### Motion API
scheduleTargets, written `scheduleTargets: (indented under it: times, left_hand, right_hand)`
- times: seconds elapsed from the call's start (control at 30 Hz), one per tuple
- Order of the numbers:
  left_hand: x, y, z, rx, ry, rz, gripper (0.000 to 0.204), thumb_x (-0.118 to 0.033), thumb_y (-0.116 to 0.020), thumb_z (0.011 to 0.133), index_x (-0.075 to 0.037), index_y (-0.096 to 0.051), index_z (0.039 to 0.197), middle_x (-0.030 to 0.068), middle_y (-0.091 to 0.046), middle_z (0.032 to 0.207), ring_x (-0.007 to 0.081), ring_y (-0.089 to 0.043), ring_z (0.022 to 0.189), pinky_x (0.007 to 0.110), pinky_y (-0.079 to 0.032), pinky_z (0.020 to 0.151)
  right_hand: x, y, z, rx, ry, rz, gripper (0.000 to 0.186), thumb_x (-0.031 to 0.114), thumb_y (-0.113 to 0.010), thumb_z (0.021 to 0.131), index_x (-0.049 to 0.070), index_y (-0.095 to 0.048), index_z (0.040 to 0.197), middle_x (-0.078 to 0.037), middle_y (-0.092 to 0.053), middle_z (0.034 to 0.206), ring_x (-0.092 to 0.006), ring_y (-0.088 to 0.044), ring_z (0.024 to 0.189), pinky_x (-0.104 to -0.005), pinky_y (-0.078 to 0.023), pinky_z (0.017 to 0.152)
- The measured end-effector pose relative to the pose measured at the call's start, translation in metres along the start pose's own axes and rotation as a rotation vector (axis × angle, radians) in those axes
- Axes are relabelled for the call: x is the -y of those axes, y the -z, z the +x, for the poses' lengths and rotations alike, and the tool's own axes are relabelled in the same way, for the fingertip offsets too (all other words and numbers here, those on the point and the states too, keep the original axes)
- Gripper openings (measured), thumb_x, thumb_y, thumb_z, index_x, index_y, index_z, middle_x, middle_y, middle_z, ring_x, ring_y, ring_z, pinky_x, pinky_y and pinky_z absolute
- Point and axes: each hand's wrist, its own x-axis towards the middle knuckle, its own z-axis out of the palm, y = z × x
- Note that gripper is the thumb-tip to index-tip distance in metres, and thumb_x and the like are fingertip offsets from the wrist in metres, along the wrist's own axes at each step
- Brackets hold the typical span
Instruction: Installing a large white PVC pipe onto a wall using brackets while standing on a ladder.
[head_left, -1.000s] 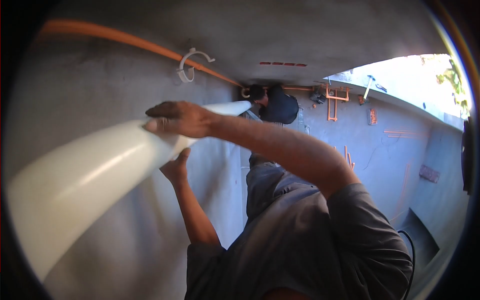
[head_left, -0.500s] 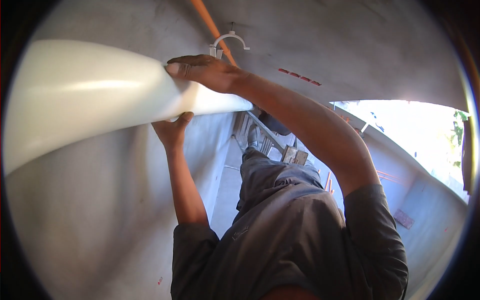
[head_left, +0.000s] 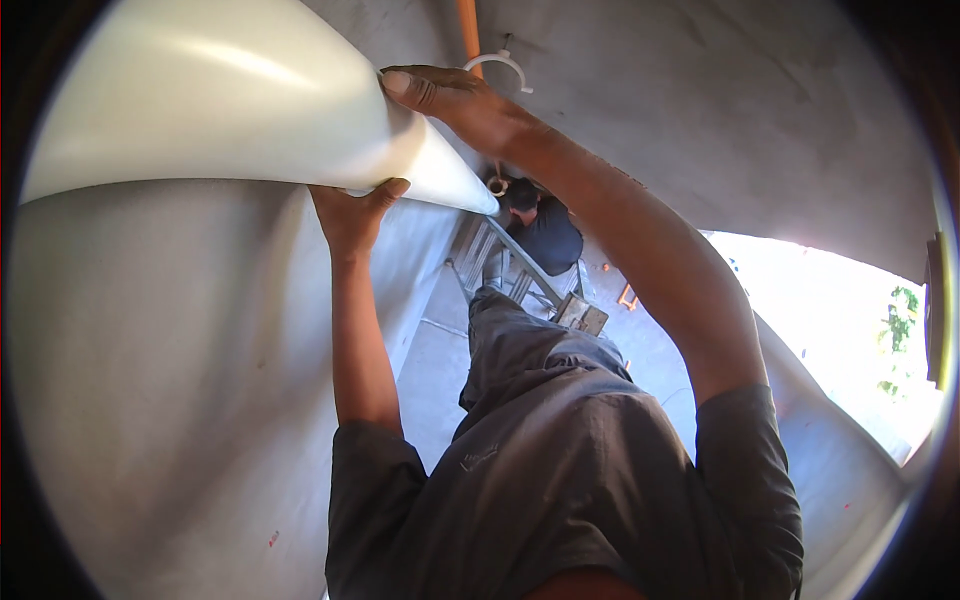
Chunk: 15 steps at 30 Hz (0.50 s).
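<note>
So there's a big white plastic pipe (head_left: 230, 110) filling the 10 to 11 o'clock part of the view, held up near the grey ceiling (head_left: 700, 110). Its long axis runs from the near fat end at about 9 o'clock toward the far end near 12 o'clock, where it points down the corridor at a co-worker in dark clothes (head_left: 545, 230) beside a ladder (head_left: 520, 280).

The left hand (head_left: 350, 215) is cupped under the pipe, palm up, fingers curled onto its lower edge. The right hand (head_left: 440, 95) lies over the top, fingers stretched flat along the curve, so the pipe sits sandwiched between the two.

My read: it looks stiff and fairly light for its size, but smooth and kinda slippery, and long enough to swing around on you. One hand under and one over seems the sane way to hold it.

Further right, an orange conduit (head_left: 468, 30) and a white clip (head_left: 500, 65) run along the ceiling, and daylight (head_left: 840, 300) sits at 3 o'clock.
</note>
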Motion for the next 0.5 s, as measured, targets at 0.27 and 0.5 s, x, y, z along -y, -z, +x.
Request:
scheduleTargets:
  times: [0.27, 0.5]
  left_hand:
    - [0.010, 0.004, -0.001, 0.002, 0.003, 0.049, 0.107, -0.038, -0.092, 0.058, 0.003, -0.031, 0.136, 0.0157, -0.046, 0.131, 0.0257, -0.049, 0.119, 0.039, -0.045, 0.099]
    - [0.014, 0.008, 0.002, 0.004, 0.023, 0.064, 0.109, -0.036, -0.093, 0.058, 0.003, -0.028, 0.137, 0.0169, -0.046, 0.130, 0.0264, -0.049, 0.119, 0.039, -0.043, 0.102]
  right_hand:
    - [0.001, 0.002, 0.003, 0.000, 0.001, -0.063, 0.069, 0.061, -0.043, 0.093, 0.004, -0.054, 0.132, -0.018, -0.056, 0.131, -0.0315, -0.049, 0.123, -0.0392, -0.036, 0.105]
    - [0.009, 0.002, 0.000, -0.022, 0.010, -0.144, 0.072, 0.061, -0.045, 0.091, 0.003, -0.051, 0.134, -0.019, -0.054, 0.133, -0.0334, -0.048, 0.125, -0.0396, -0.036, 0.106]
